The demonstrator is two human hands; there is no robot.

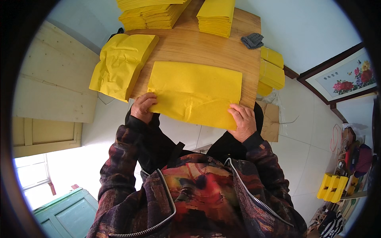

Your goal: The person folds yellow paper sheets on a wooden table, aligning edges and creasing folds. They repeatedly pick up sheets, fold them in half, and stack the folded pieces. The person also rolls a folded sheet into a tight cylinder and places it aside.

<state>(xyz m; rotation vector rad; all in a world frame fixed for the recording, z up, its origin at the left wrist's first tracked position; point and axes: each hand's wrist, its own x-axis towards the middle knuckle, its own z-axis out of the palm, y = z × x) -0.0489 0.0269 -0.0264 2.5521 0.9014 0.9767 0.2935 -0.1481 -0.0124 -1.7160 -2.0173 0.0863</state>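
Observation:
A stack of large yellow paper sheets (pixel 196 89) lies on the near part of a wooden table (pixel 190 45), its front edge hanging over the table edge. My left hand (pixel 143 107) pinches the near left corner of the top sheet. My right hand (pixel 243 121) grips the near right corner of the same sheet. The lower part of the sheet is creased and slightly lifted between my two hands.
A rumpled pile of yellow paper (pixel 121 63) overhangs the table's left side. Neat yellow stacks (pixel 216 16) stand at the far end, with more yellow bundles (pixel 272 73) off the right edge. A grey cloth (pixel 253 40) lies near them. A framed flower picture (pixel 345 77) leans at right.

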